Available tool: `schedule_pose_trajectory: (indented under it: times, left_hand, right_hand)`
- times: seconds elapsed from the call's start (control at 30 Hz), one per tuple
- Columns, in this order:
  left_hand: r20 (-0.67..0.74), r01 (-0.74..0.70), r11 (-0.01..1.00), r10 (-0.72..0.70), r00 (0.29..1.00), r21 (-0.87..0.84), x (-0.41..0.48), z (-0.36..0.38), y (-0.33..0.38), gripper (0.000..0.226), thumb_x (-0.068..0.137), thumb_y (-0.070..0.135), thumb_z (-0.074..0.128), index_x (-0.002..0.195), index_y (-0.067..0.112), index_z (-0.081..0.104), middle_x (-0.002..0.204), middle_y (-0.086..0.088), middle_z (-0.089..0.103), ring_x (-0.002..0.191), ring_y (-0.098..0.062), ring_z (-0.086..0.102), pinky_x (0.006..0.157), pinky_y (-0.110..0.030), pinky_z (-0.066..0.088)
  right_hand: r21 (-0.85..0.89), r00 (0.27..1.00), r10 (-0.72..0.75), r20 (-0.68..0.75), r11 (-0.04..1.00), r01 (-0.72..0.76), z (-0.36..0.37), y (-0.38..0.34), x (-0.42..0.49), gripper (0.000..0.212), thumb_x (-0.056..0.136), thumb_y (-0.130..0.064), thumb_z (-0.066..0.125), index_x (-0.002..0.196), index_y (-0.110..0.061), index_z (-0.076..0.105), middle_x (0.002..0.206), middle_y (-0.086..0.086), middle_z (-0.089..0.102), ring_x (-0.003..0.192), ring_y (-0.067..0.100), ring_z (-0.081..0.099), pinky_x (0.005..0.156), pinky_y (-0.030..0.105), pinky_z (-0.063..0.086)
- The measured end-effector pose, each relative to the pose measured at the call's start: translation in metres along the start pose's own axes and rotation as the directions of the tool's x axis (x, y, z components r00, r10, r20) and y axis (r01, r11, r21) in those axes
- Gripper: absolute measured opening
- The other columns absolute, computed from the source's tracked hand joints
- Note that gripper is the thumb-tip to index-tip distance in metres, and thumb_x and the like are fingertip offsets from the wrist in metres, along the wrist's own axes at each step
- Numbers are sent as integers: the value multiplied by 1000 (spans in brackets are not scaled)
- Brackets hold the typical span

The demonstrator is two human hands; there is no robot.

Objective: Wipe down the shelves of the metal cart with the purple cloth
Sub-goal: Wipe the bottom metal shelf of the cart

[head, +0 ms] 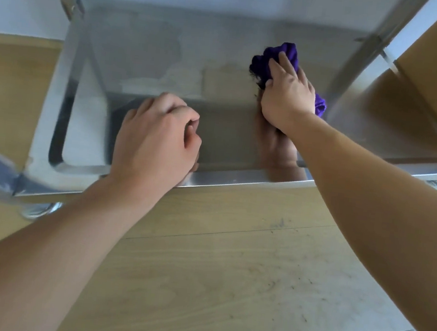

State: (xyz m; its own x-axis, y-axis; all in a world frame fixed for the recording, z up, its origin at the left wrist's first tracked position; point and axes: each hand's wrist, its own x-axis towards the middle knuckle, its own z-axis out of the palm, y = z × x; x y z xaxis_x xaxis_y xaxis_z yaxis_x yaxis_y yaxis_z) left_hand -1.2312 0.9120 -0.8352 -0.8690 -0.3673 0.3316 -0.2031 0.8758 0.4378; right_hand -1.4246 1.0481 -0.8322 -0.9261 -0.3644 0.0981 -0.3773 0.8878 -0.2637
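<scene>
Pressing the soft, light cloth (pixel 285 55) flat under our right hand (pixel 287 91), we grip the shelf's (pixel 217 111) near rim with our left hand (pixel 158 137).

Purple cloth (pixel 287 54); silver-grey, seemingly smudged cart shelf (pixel 154 50); tan wood-grain floor (pixel 227 274).

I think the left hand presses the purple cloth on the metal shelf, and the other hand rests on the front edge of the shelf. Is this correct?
Not quite. In the head view it is the right hand that presses the purple cloth on the metal shelf; the left hand is the one resting on the front edge. The rest is correct.
</scene>
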Motion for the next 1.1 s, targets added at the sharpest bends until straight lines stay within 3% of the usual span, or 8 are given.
schedule_pose_trajectory:
  times: [0.27,0.43,0.53,0.7,0.87,1.1]
  left_hand:
    - [-16,49,999,-49,999,-1,-4,-15,-26,16,84,19,54,92,21,68,104,4,60,98,-22,57,86,-44,48]
    - [-22,17,999,-16,1000,30,-6,-17,-31,21,86,19,53,100,17,67,106,0,60,99,-24,57,85,-45,49]
    - [-29,11,1000,-11,1000,17,-7,-18,-33,21,86,18,52,100,20,67,106,2,60,99,-23,57,85,-45,49]
    - [-19,26,1000,-26,999,-4,-7,-16,-32,19,85,18,50,94,20,67,105,5,59,97,-19,57,85,-43,48]
    - [-2,19,999,-20,1000,-34,-7,-17,-29,18,86,16,49,87,19,66,104,5,60,99,-18,56,88,-42,47]
    - [-21,51,998,-50,999,26,-16,-26,-40,17,88,19,52,94,19,68,104,5,59,98,-18,56,89,-33,42]
  right_hand:
    - [-14,977,-213,20,977,213,21,-76,-17,57,96,-18,38,152,-28,30,163,-9,13,149,26,17,120,39,19]
    - [-6,900,-434,40,900,435,38,-113,-29,54,97,-19,39,150,-29,32,162,-11,19,148,22,21,118,38,22]
    - [3,873,-487,40,873,487,36,-110,-28,51,100,-18,38,150,-27,35,161,-10,23,147,20,23,116,37,24]
    - [-9,878,-475,68,879,476,27,-93,-21,50,101,-18,38,150,-26,35,161,-8,24,148,21,23,119,39,20]
    - [-6,947,-319,50,948,319,20,-72,-22,50,102,-21,34,151,-33,32,161,-13,21,149,24,18,122,42,10]
    - [82,975,-220,4,972,219,21,-77,-25,48,101,-19,33,149,-29,37,161,-9,24,149,23,20,121,37,16]
